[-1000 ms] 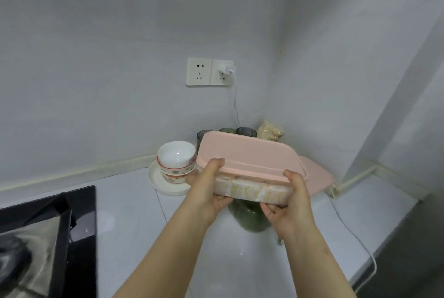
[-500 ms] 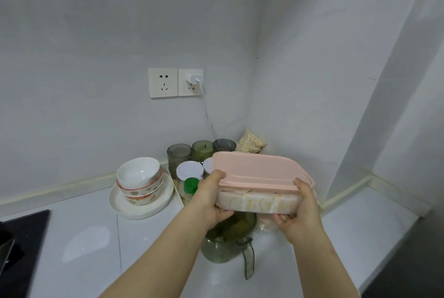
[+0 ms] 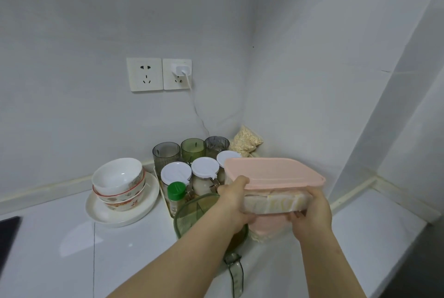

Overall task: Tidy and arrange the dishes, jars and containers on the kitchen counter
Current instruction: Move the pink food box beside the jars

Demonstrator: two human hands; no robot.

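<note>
I hold a clear food container with a pink lid (image 3: pixel 271 172) in the air above the counter corner. My left hand (image 3: pixel 236 199) grips its left end, thumb on the lid. My right hand (image 3: pixel 312 211) grips its right end from below. Under it sits a second pink-lidded container (image 3: pixel 269 225), mostly hidden. A green glass pitcher (image 3: pixel 192 213) stands just left of that, partly behind my left forearm. Behind are three white-lidded jars (image 3: pixel 176 174), a green-capped bottle (image 3: pixel 177 192) and three tinted glasses (image 3: pixel 192 150).
Stacked bowls (image 3: pixel 119 177) sit on a white plate (image 3: pixel 144 211) at the left. A bag of grains (image 3: pixel 246 140) leans in the wall corner. A charger cable (image 3: pixel 197 110) hangs from the wall socket. A black hob edge (image 3: pixel 7 237) shows far left. The counter's front edge runs at the lower right.
The view has swung right and down, so jars, glasses and bowls came into sight. The held container has moved right and lower, over the second pink container.
</note>
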